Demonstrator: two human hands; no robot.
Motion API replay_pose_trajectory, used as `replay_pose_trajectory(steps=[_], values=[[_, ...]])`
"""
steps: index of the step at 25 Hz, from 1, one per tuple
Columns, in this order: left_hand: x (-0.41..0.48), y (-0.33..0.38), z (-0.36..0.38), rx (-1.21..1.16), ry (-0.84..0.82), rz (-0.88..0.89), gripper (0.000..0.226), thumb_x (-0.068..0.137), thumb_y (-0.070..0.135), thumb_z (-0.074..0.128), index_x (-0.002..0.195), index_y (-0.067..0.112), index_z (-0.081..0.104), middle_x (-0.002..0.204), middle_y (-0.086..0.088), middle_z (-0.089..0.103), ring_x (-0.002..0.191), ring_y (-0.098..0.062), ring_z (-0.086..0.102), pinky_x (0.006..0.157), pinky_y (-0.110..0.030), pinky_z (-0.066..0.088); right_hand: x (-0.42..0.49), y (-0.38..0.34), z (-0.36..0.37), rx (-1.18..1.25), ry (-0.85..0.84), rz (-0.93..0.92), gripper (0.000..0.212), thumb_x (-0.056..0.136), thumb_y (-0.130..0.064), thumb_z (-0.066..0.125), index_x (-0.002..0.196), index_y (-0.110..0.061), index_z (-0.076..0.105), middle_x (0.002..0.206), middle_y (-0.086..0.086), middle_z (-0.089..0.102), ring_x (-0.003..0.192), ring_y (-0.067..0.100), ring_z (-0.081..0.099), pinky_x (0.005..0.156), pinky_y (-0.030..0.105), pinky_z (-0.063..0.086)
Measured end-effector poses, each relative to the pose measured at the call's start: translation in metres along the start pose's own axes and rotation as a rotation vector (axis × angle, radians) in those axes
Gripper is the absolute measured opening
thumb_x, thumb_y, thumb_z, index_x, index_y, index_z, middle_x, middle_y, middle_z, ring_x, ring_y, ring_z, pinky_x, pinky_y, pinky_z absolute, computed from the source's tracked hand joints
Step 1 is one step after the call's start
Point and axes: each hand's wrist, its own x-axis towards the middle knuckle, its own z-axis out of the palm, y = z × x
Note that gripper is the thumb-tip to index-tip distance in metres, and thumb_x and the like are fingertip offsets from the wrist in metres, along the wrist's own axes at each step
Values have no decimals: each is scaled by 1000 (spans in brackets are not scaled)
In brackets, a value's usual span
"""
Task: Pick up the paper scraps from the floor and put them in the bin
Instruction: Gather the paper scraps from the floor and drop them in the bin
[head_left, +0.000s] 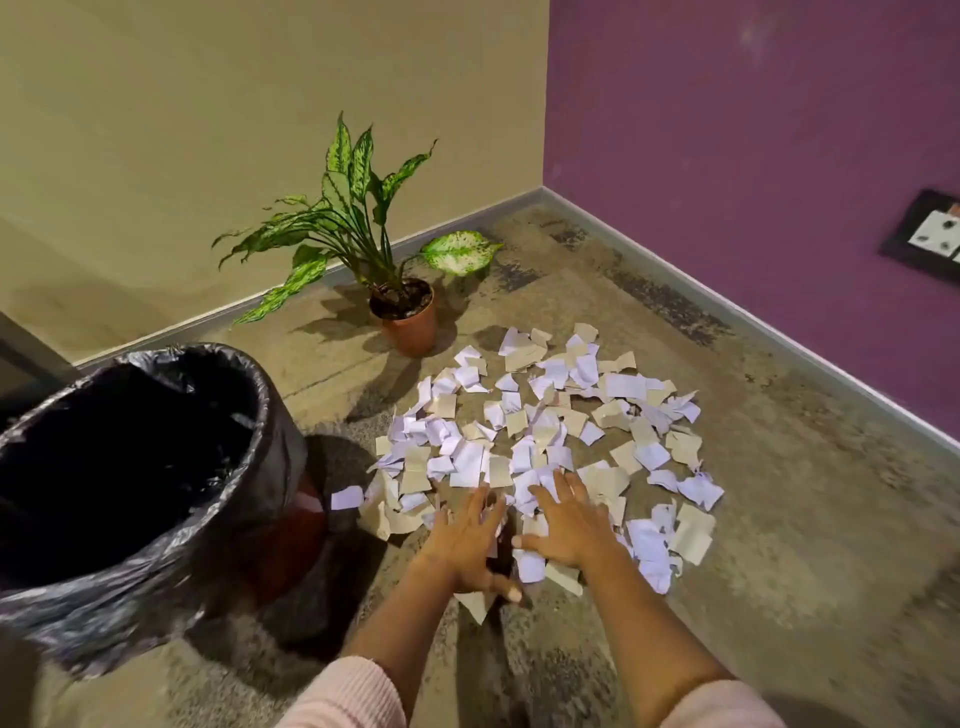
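Pink sleeves (343, 696) at nearest edge of view; both forearms bare fwd of them.

Left grip (467, 540): released, palm down, fingers spread and laid flat on the near edge of the paper scraps (545, 441). Grasping nothing. Slight blur at fingertips.

Right grip (569, 525): same condition. Released, fingers splayed flat over scraps, just right of left grip.

Scraps: white and tan torn pcs, all on the floor (779, 571). They lie under both grips and spread ahead and to the right of them in a rough round patch. One white scrap (347, 497) lies apart, left of left grip, just beside the bin (291, 545).

Bin: left of left grip, upright, black liner (130, 597) folded over rim. Contents too dark to tell.

Beyond the scraps: potted plant (405, 317) in terracotta pot, near beige wall (208, 104). Purple wall (753, 130) far right of right grip, w/ socket plate (930, 239).
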Motion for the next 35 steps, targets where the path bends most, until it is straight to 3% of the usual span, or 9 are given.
replay_pose_trajectory(steps=[5, 7, 9, 12, 15, 17, 20, 24, 35], values=[[-4, -4, 32, 51, -53, -33, 131, 72, 33, 82, 151, 33, -23, 157, -11, -32, 151, -35, -5, 116, -55, 26, -4, -9, 30, -102, -103, 54, 115, 67, -62, 75, 150, -46, -2, 159, 9, -25, 148, 38, -14, 113, 64, 18], [-2, -5, 35, 22, -69, -45, 134, 68, 34, 85, 150, 37, -21, 159, -11, -28, 150, -36, 2, 111, -53, 34, 0, -9, 39, -152, -89, 50, 112, 67, -57, 77, 146, -54, -3, 160, 9, -23, 147, 41, -7, 112, 64, 21], [3, -8, 33, 14, -44, -28, 126, 67, 35, 85, 151, 41, -7, 162, -12, -7, 147, -36, 12, 105, -52, 42, 6, -7, 45, -177, -62, 47, 103, 72, -52, 76, 145, -58, 3, 161, 9, -16, 146, 40, 2, 111, 58, 24], [8, -10, 30, -69, 35, 1, 84, 77, 25, 77, 145, 35, 29, 146, -10, 29, 134, -33, 34, 98, -48, 48, 15, -3, 45, -90, 8, 24, 71, 83, -34, 71, 141, -50, 35, 162, 5, 4, 141, 34, 15, 110, 46, 34], [9, -11, 30, -166, 128, -10, 47, 87, 12, 61, 130, 24, 47, 129, -9, 42, 117, -33, 51, 90, -46, 52, 18, -3, 46, 18, 107, 35, 43, 89, -17, 62, 128, -36, 57, 155, 6, 24, 136, 31, 26, 102, 40, 43], [5, -12, 28, -228, 220, -24, 38, 88, 12, 56, 123, 24, 51, 122, -6, 46, 109, -30, 55, 87, -42, 52, 19, -8, 44, 97, 181, 59, 38, 89, -12, 58, 121, -33, 64, 146, 8, 34, 127, 30, 37, 96, 38, 47], [-3, -22, 26, -295, 359, -51, 39, 86, 8, 54, 120, 27, 52, 121, -3, 46, 105, -26, 55, 81, -36, 52, 23, -23, 36, 197, 229, 18, 39, 87, -9, 56, 116, -32, 68, 137, 9, 41, 121, 31, 44, 96, 36, 47], [-11, -44, 22, -326, 442, -119, 42, 86, 2, 53, 120, 25, 54, 122, -2, 45, 107, -24, 54, 77, -40, 54, 31, -42, 31, 254, 222, -29, 37, 86, -2, 57, 113, -22, 72, 144, 9, 37, 129, 31, 42, 103, 36, 44], [-39, -62, -24, -457, 633, -240, 37, 87, 5, 59, 120, 20, 58, 124, -4, 49, 104, -27, 58, 78, -40, 51, 39, -111, -24, 384, 359, -66, 34, 85, -1, 63, 110, -21, 74, 125, 11, 55, 113, 30, 55, 91, 29, 46]])
